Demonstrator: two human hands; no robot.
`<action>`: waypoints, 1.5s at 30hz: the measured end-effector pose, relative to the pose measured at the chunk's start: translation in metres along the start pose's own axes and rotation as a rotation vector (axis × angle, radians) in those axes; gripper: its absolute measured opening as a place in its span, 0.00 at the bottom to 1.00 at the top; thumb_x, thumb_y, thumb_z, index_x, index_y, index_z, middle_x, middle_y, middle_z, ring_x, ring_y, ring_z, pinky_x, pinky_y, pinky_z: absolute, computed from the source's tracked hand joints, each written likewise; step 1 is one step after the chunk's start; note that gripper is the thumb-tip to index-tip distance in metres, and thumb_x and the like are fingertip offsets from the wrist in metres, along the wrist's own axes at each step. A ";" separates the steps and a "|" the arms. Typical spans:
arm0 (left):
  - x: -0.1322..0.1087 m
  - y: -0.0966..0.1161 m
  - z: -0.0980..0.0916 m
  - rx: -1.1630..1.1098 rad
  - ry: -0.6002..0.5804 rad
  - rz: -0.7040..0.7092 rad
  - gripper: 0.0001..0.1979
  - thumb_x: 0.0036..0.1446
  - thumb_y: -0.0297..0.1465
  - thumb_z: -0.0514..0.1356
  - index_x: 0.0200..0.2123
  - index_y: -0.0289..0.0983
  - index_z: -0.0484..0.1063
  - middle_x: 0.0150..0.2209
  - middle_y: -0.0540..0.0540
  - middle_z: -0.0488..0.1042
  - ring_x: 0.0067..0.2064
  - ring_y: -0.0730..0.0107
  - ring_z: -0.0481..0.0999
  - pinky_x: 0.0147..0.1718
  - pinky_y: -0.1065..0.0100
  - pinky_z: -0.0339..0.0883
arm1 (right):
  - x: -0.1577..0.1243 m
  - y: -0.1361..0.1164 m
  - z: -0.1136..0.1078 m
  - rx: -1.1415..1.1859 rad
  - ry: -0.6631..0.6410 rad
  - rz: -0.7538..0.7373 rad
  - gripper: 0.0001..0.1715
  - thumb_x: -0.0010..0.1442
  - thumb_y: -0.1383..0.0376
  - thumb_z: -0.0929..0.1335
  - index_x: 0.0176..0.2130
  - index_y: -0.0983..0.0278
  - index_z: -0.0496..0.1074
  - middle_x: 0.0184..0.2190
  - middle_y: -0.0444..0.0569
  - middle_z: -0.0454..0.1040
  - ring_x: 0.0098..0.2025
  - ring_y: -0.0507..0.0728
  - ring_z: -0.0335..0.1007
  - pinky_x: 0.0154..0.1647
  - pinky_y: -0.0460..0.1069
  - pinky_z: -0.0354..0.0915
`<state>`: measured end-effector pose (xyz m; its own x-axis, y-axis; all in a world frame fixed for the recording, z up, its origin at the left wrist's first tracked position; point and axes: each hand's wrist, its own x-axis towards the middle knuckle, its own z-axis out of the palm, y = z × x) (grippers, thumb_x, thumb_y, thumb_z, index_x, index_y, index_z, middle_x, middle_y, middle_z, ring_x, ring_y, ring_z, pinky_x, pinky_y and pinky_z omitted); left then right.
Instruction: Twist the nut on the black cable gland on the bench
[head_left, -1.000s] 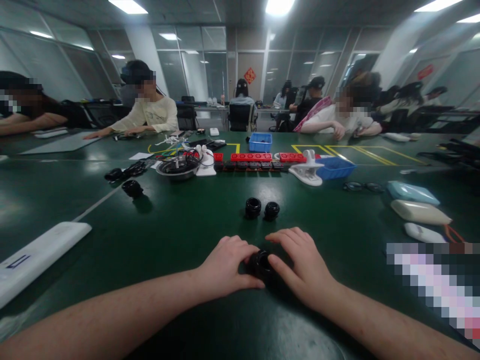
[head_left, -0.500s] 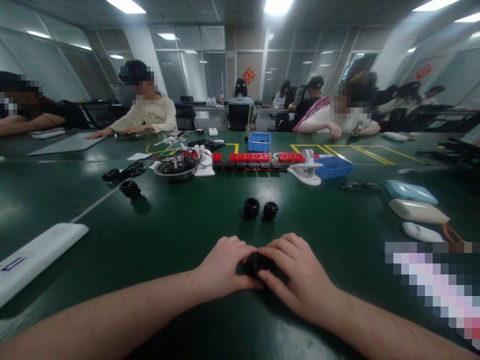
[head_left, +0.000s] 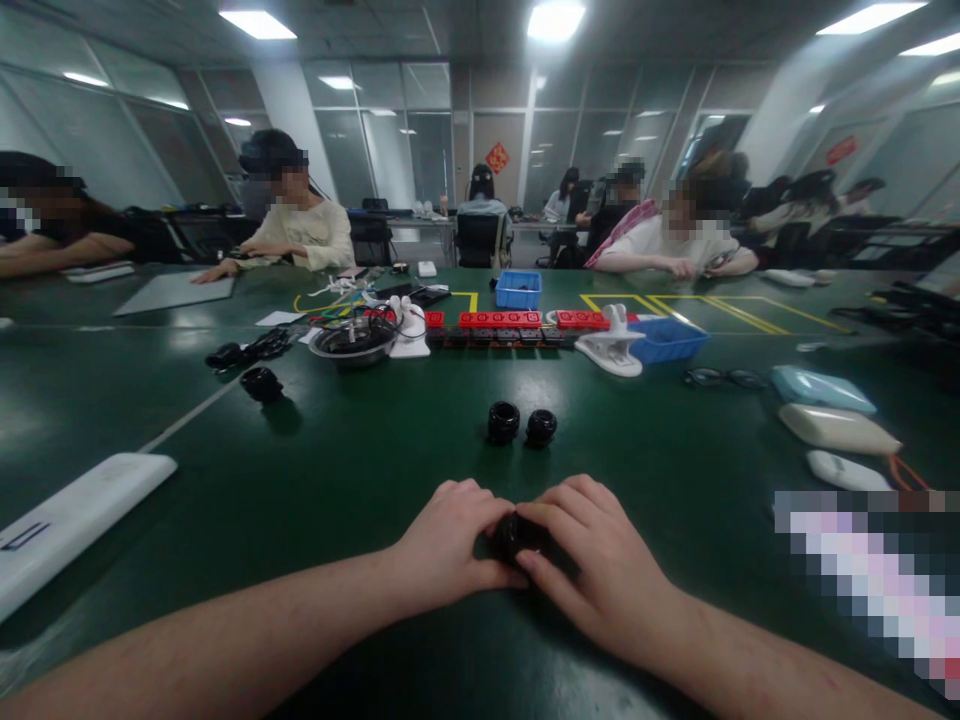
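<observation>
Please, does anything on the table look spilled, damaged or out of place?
I see nothing spilled or damaged. Perhaps slightly odd: one black piece sits off to the left, apart from the black pair and the held black part.

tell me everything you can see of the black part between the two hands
The black part looks glossy, perhaps plastic, with a rounded side showing. It is held low at the green table, between the left hand and the right hand, which both grip it. They hide much of it, so its full outline, tilt and any table contact cannot be told.
</observation>
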<state>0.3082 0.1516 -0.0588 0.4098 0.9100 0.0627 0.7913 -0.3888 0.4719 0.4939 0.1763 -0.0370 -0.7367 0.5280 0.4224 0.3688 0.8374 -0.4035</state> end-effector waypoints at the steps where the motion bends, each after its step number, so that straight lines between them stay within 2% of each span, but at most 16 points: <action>1: 0.000 0.001 0.000 -0.002 -0.002 -0.005 0.18 0.47 0.44 0.64 0.36 0.39 0.69 0.31 0.52 0.69 0.34 0.67 0.65 0.32 0.68 0.53 | 0.000 0.000 0.000 0.004 0.002 0.001 0.10 0.57 0.66 0.63 0.39 0.67 0.69 0.33 0.51 0.69 0.35 0.59 0.59 0.36 0.55 0.59; 12: 0.001 -0.004 0.003 -0.024 0.015 0.001 0.19 0.45 0.45 0.65 0.35 0.40 0.68 0.31 0.53 0.68 0.34 0.67 0.64 0.32 0.68 0.51 | 0.001 0.003 0.001 0.033 0.037 -0.055 0.10 0.56 0.69 0.64 0.40 0.64 0.68 0.32 0.48 0.68 0.33 0.57 0.60 0.33 0.52 0.61; 23: -0.001 -0.003 0.003 -0.045 0.032 0.010 0.19 0.44 0.46 0.65 0.34 0.40 0.67 0.30 0.54 0.68 0.33 0.68 0.64 0.32 0.68 0.50 | 0.000 0.007 0.001 -0.008 -0.023 -0.102 0.11 0.57 0.70 0.63 0.43 0.65 0.65 0.32 0.49 0.68 0.33 0.56 0.61 0.32 0.51 0.63; 29: 0.000 -0.003 0.003 -0.023 0.022 0.005 0.19 0.45 0.46 0.64 0.36 0.41 0.68 0.31 0.54 0.69 0.35 0.68 0.65 0.33 0.68 0.51 | -0.001 0.006 0.001 0.018 -0.031 -0.071 0.11 0.58 0.69 0.63 0.44 0.63 0.64 0.34 0.49 0.67 0.34 0.57 0.60 0.34 0.52 0.62; 45: 0.000 -0.003 0.003 -0.045 0.004 0.000 0.15 0.47 0.41 0.65 0.33 0.38 0.67 0.29 0.53 0.67 0.33 0.68 0.63 0.31 0.68 0.51 | 0.000 0.001 0.000 0.038 -0.050 0.037 0.11 0.57 0.67 0.62 0.41 0.66 0.68 0.32 0.51 0.67 0.35 0.59 0.58 0.35 0.54 0.59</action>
<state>0.3078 0.1525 -0.0629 0.4080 0.9106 0.0663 0.7698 -0.3821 0.5113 0.4942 0.1773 -0.0379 -0.7508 0.5497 0.3663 0.3746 0.8111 -0.4492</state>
